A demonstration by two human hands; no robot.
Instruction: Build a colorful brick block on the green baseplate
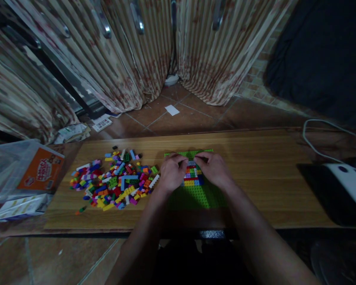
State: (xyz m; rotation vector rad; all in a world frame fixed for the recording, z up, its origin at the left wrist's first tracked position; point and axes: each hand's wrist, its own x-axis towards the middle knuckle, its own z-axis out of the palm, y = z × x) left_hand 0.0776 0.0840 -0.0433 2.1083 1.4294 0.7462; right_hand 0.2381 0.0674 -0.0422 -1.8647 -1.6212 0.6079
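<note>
While left hand (172,171) and right hand (214,168) flank bricks (192,174) on green baseplate (192,198), cannot tell whether either pinches anything.

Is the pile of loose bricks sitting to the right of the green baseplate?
No, the pile of loose bricks lies on the wooden tabletop to the left of the green baseplate.

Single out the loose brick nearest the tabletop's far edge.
The small black brick, just beyond the pile on the wooden tabletop; every other loose one lies farther from that edge.
</note>
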